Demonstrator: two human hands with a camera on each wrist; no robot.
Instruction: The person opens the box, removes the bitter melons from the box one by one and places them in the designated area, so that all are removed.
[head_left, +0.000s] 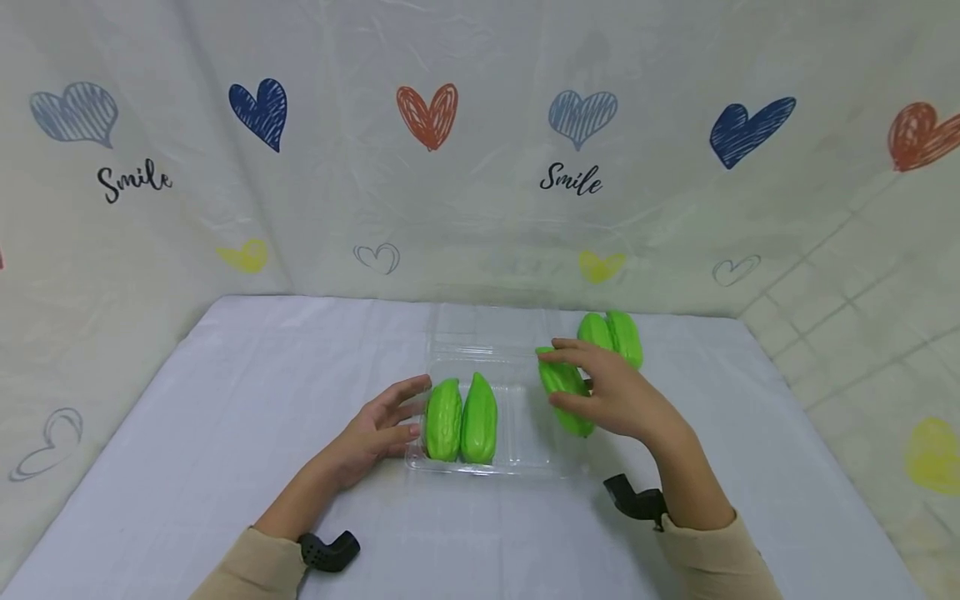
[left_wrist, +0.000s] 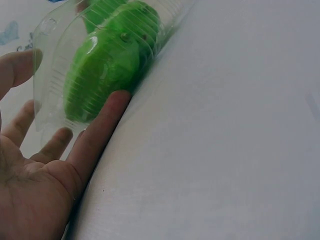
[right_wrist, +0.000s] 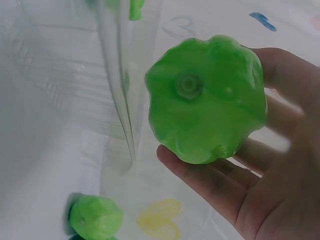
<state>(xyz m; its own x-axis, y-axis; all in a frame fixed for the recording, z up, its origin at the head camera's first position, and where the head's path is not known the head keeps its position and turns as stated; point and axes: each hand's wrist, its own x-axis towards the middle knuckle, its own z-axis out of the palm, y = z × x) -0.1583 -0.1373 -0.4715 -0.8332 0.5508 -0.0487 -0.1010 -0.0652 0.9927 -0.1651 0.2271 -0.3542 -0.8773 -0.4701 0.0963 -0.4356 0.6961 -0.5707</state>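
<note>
A clear plastic clamshell box (head_left: 525,429) stands on the table with its lid folded open toward the back. Two green bitter melons (head_left: 443,421) (head_left: 479,423) lie side by side in its left part, pointed ends away from me. My left hand (head_left: 375,429) rests at the box's left side, fingers extended; the left wrist view shows the fingertips against the clear wall (left_wrist: 50,80). Over the box's right edge, my right hand (head_left: 611,392) grips a third bitter melon (head_left: 562,387) between thumb and fingers. Its round, ribbed end (right_wrist: 210,105) faces the right wrist camera.
Behind my right hand, two more bitter melons (head_left: 625,337) (head_left: 595,330) lie together near the table's back right. A white cloth covers the table (head_left: 247,400). A curtain (head_left: 480,208) printed with hearts hangs close behind it.
</note>
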